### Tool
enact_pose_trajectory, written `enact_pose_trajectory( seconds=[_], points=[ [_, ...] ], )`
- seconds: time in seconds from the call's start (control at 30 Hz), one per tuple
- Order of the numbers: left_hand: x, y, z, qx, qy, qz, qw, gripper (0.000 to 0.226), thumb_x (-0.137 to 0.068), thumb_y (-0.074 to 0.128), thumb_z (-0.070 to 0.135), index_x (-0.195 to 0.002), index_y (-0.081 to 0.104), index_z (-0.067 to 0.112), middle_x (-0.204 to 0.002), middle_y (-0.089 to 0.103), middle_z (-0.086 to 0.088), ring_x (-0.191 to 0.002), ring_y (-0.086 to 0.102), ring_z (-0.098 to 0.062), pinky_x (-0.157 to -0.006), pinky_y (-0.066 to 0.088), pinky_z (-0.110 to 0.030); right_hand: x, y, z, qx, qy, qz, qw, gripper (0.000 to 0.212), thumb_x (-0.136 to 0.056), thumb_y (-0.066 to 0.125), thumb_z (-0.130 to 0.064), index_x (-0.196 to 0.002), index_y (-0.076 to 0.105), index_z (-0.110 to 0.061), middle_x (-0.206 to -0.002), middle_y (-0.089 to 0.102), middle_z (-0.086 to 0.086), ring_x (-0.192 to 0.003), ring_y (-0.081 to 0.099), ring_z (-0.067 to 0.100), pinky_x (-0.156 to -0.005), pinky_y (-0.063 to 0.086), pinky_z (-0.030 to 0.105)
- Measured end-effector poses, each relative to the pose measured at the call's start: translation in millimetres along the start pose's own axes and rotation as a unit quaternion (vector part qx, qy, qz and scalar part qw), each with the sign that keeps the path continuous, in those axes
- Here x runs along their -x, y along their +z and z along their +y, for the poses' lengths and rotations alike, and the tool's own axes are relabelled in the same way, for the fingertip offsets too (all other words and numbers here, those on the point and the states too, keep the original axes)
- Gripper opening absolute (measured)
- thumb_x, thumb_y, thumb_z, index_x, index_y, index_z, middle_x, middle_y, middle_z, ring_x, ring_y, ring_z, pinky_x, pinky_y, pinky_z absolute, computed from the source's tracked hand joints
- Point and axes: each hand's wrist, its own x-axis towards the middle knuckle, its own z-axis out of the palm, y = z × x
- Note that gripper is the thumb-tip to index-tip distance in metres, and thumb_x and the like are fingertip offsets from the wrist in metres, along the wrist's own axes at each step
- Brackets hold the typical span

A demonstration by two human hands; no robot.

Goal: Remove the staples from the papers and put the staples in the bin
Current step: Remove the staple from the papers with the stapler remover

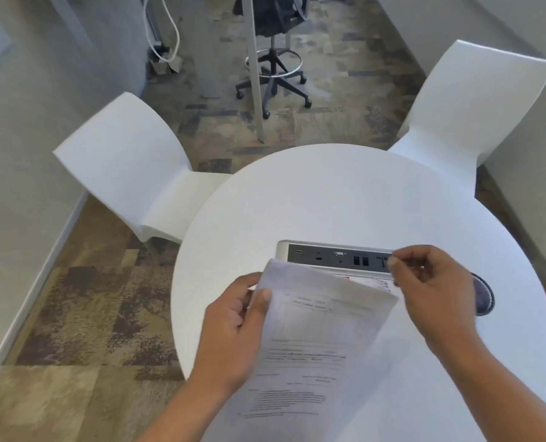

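Room: patchy brown and grey carpet [83, 317] beyond and to the left of the hands; pale walls on both sides.
Surface: round and white [345, 199], lying under both hands and stretching away past them.
Chairs: two white ones; one [131, 167] far out beyond the left hand, one [466, 110] far beyond the right hand, both drawn up to the surface's far edge.
Stool: black, on castors [274, 68], well beyond both hands, next to a white post.
Papers: printed sheets [309, 342] held above the surface between the hands, top edge curling over; text too blurred to read.
Socket panel: grey strip of ports [335, 255] sunk in the surface, just beyond the papers' top edge, reaching to the right fingertips.
Dark object: round thing [483, 295] on the surface just right of the right hand, partly hidden; cannot tell what it is.
Left hand [233, 327]: closed on the papers' left edge, thumb on top, fingers behind.
Right hand [431, 282]: thumb and forefinger pinched together near the papers' top right corner; whether they hold a staple is too small to tell.
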Motion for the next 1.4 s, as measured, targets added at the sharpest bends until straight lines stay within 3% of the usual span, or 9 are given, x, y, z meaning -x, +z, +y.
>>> enact_pose_trajectory(
  seconds=[0.13, 0.27, 0.4, 0.57, 0.67, 0.8, 0.97, 1.27, 1.4],
  points=[
    [7.3, 3.2, 20.2, -0.039, 0.087, -0.015, 0.995, 0.021, -0.101, 0.054, 0.024, -0.114, 0.068, 0.033, -0.09, 0.075, 0.018, -0.08, 0.071, -0.003, -0.065, 0.054, -0.017, 67.0, -10.5, -47.2, -0.02, -0.014, -0.123, 0.992, 0.014, -0.081, 0.073, -0.009, -0.073, 0.068, -0.02, -0.057, 0.067, 0.003, -0.038, 0.055, 0.01, -0.041, 0.038, 0.013],
    [18.7, 10.4, 36.1, -0.112, 0.231, 0.032, 0.966, 0.022, -0.101, 0.054, 0.014, -0.112, 0.069, 0.026, -0.082, 0.066, 0.029, -0.071, 0.061, 0.008, -0.064, 0.04, -0.004, 90.0, -15.8, -67.0, -0.134, 0.093, -0.226, 0.96, 0.015, -0.086, 0.07, -0.018, -0.075, 0.077, -0.012, -0.078, 0.076, 0.007, -0.051, 0.066, 0.014, -0.043, 0.039, 0.025],
    [30.5, 10.3, 46.7, -0.155, 0.394, 0.042, 0.905, 0.028, -0.1, 0.046, 0.014, -0.12, 0.064, 0.022, -0.115, 0.071, 0.007, -0.104, 0.067, -0.005, -0.08, 0.056, -0.021, 100.2, -31.4, -88.4, -0.218, 0.12, -0.294, 0.923, 0.017, -0.081, 0.071, -0.033, -0.079, 0.08, -0.019, -0.088, 0.078, 0.01, -0.061, 0.067, 0.019, -0.045, 0.04, 0.023],
    [47.1, 5.0, 57.8, -0.222, 0.512, 0.091, 0.825, 0.028, -0.096, 0.054, 0.004, -0.114, 0.073, 0.009, -0.116, 0.074, -0.009, -0.095, 0.075, -0.023, -0.06, 0.06, -0.035, 113.4, -44.9, -102.9, -0.218, 0.046, -0.323, 0.92, 0.026, -0.071, 0.069, -0.031, -0.085, 0.078, -0.011, -0.088, 0.078, 0.009, -0.06, 0.066, 0.016, -0.048, 0.041, 0.022],
    [52.7, 1.7, 66.3, -0.234, 0.534, 0.129, 0.802, 0.022, -0.096, 0.058, 0.006, -0.103, 0.078, 0.004, -0.107, 0.077, -0.01, -0.087, 0.076, -0.024, -0.059, 0.059, -0.035, 118.1, -47.4, -106.5, -0.211, -0.006, -0.314, 0.926, 0.017, -0.072, 0.066, -0.017, -0.083, 0.079, -0.016, -0.072, 0.075, 0.007, -0.054, 0.061, 0.011, -0.048, 0.042, 0.019],
    [52.8, -1.1, 70.3, -0.2, 0.517, 0.161, 0.816, 0.008, -0.09, 0.07, 0.006, -0.098, 0.074, 0.007, -0.086, 0.074, -0.009, -0.075, 0.069, -0.025, -0.058, 0.054, -0.036, 122.2, -48.3, -109.0, -0.196, -0.048, -0.326, 0.923, 0.013, -0.073, 0.066, -0.015, -0.079, 0.078, -0.014, -0.058, 0.067, 0.002, -0.053, 0.058, 0.011, -0.049, 0.042, 0.019],
    [52.6, -6.3, 69.7, -0.208, 0.514, 0.163, 0.816, 0.025, -0.083, 0.072, -0.003, -0.101, 0.066, 0.013, -0.065, 0.056, -0.009, -0.055, 0.052, -0.028, -0.046, 0.04, -0.037, 126.3, -49.4, -112.5, -0.202, -0.027, -0.3, 0.932, 0.016, -0.068, 0.067, -0.016, -0.079, 0.079, -0.015, -0.054, 0.065, -0.001, -0.046, 0.053, 0.007, -0.046, 0.038, 0.012],
    [55.3, -10.4, 77.0, -0.222, 0.542, 0.163, 0.794, 0.023, -0.086, 0.066, -0.003, -0.1, 0.066, 0.016, -0.063, 0.054, -0.006, -0.052, 0.048, -0.026, -0.046, 0.037, -0.035, 129.6, -51.1, -121.9, -0.201, -0.017, -0.3, 0.932, 0.012, -0.067, 0.068, -0.017, -0.073, 0.077, -0.011, -0.05, 0.062, -0.001, -0.043, 0.051, 0.005, -0.043, 0.037, 0.011],
    [55.4, -12.7, 79.8, -0.236, 0.554, 0.157, 0.783, 0.025, -0.087, 0.067, -0.001, -0.104, 0.066, 0.019, -0.08, 0.045, 0.001, -0.054, 0.052, -0.026, -0.047, 0.039, -0.034, 130.3, -52.2, -121.9, -0.198, -0.014, -0.306, 0.931, 0.008, -0.067, 0.077, -0.013, -0.075, 0.077, -0.012, -0.052, 0.062, -0.001, -0.046, 0.052, 0.007, -0.045, 0.039, 0.013]
  ],
)
